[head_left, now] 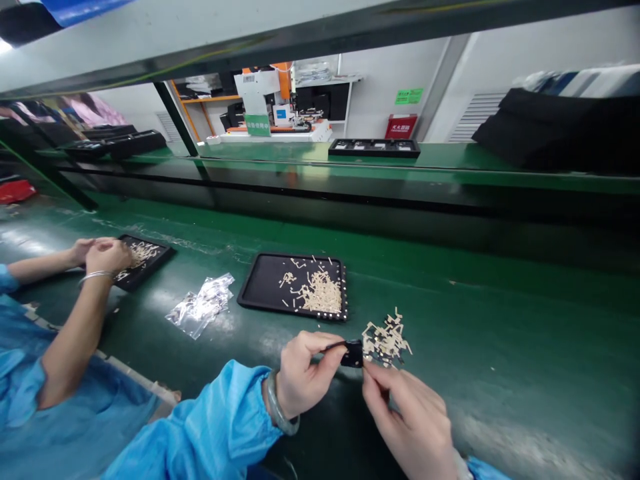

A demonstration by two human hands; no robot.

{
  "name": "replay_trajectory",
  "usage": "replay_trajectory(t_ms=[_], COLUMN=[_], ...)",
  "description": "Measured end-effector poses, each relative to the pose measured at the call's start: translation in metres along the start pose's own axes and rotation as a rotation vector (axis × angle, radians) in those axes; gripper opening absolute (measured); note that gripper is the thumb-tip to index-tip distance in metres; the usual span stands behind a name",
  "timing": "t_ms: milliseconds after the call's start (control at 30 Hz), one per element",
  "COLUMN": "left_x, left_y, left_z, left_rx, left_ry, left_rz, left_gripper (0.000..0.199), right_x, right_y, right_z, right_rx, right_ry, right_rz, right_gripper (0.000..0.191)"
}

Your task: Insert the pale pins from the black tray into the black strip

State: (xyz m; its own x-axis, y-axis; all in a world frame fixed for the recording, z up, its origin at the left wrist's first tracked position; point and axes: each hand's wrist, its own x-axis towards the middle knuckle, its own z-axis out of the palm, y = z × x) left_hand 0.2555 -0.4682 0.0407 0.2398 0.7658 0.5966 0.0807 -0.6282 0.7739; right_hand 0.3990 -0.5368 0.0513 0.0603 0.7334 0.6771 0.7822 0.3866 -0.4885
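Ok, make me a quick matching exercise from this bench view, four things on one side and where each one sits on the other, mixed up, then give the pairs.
Things
1. small black part
2. loose heap of tan pieces
3. black tray
4. clear plastic bags

Places
A. on the bare green bench, just beyond the right hand
B. lying on the bench between the two trays
C. pinched in the left hand
D. behind the hands, with tan pieces piled at its right end

Pairs: 1-C, 2-A, 3-D, 4-B
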Motion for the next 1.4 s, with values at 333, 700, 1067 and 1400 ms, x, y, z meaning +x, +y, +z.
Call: replay_trajectory(t_ms=[333, 700, 1067, 1400], left_x=[0.022, 0.016, 0.017, 0.025], left_y=[0.002, -0.012, -0.005, -0.007], left_z=[0.007, 0.02, 0.015, 0.007], left_rx=[-0.342, -0.824, -0.284, -0.094], left_ry=[0.005, -0.482, -0.455, -0.566], left_rz=[-0.627, -1.238, -0.551, -0.397], left_gripper=[0.02, 0.043, 0.014, 0.011], right_x=[0.003, 0.004, -0.001, 0.008], right_y=[0.003, 0.02, 0.022, 0.018], right_z=[-0.013, -0.011, -0.004, -0.004], right_rx=[0.078, 0.222, 0.651, 0.913], right_ry=[-0.171, -0.229, -0.228, -0.301], right_rz=[-0.189, 0.061, 0.734, 1.043], right_gripper=[0.018, 0.018, 0.011, 0.026])
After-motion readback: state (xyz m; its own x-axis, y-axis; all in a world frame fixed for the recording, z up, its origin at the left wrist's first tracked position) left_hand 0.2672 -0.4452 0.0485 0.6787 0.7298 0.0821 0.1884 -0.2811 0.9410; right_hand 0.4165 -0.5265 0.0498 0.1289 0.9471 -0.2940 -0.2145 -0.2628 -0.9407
